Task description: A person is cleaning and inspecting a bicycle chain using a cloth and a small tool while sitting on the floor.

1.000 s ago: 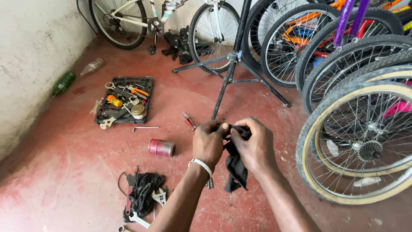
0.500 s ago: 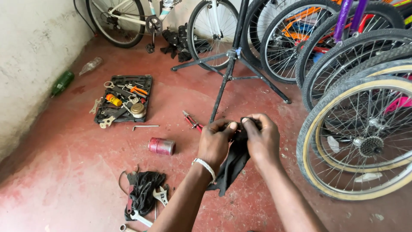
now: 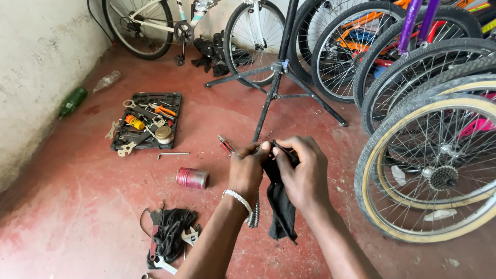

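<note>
Two hands work together over the red floor (image 3: 62, 227), just in front of the black repair stand (image 3: 279, 77). The left hand (image 3: 247, 173) and the right hand (image 3: 305, 173) both pinch a black cloth (image 3: 281, 206) between thumb and fingers, so each grip is pressed shut on it. The cloth hangs down below the hands. Something thin and dark peeks out at the top, between the fingertips, but it is too small to tell what it is. A little chain dangles under the left wrist.

The wiping or wrapping job looks to be in the middle, not finished, because both hands are busy with the cloth.

Left of the stand lie a red can (image 3: 192, 177), a hex key (image 3: 173, 154) and an open tool tray (image 3: 147, 121). Right of the stand are many bike wheels (image 3: 439, 170).
</note>
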